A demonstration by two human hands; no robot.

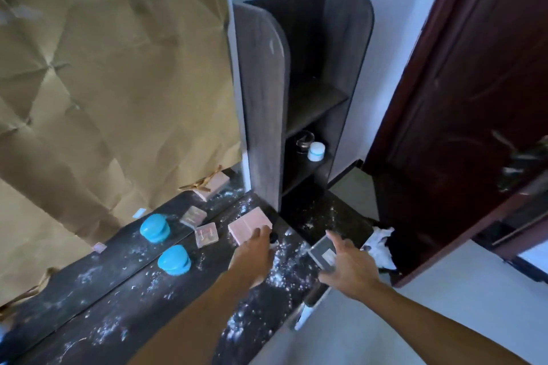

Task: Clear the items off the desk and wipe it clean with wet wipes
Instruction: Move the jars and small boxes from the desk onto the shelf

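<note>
Pink box [247, 227] on powdered table [118, 314] touched with outstretched left hand [255, 252], grip spread; grey case [323, 252] pinched in right hand [350, 270], just right of it.

no legible text, labels too blurred

Soft, even, rather dim light with faint shadows. The dark shelf unit [311, 68] loses detail. Motion blur softens everything, worst on the door [474, 83] at right. Straight edges bow toward the frame borders. The glossy table [148, 305] shows a pale sheen.
</note>
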